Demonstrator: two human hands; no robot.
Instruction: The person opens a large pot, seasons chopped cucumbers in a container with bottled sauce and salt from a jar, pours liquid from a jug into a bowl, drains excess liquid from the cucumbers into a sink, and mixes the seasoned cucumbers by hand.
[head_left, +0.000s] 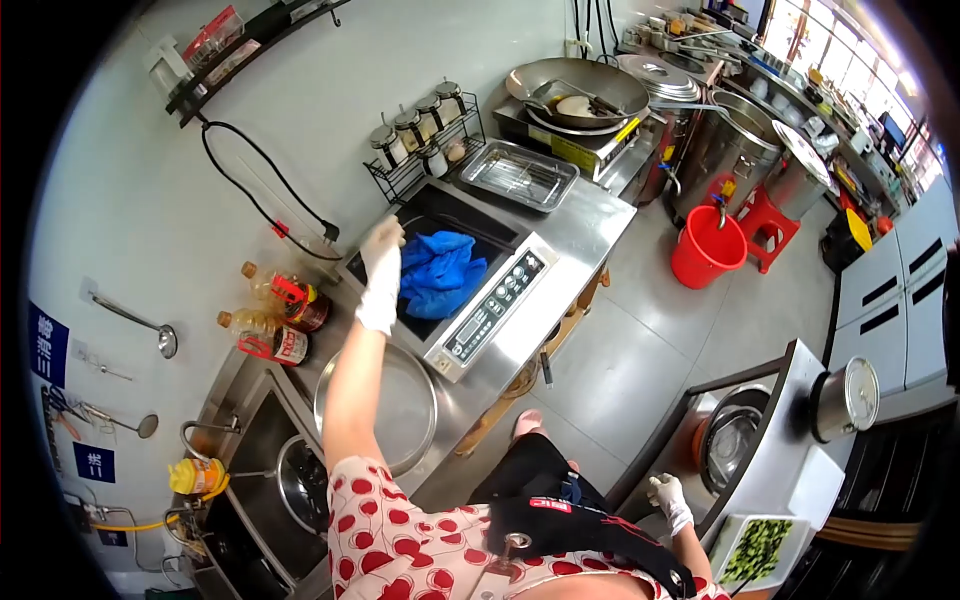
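Cloth, blue and crumpled, lies in a heap on the black top of the induction cooker, just beside the control panel; our white-gloved left hand hangs at the wall side of that heap, fingers bent inward; we cannot tell how far they are closed, whether they touch the folds, or whether they have hold of anything; our right hand, gloved too, is low and well apart, near the edge of the steel side table, its fingers loosely bent, and we cannot tell whether anything is in it; we judge the step in hand to be handling the blue heap at the cooker; a move from here would call for a sure grip in the folds, with the fingers kept off the panel's buttons; whatever lies beneath the heap is hidden from us; our left forearm covers part of the round metal tray; our patterned sleeve seems to cut off the dark pan at the sink; the panel's markings are too small to read, and the far window is lost in glare.
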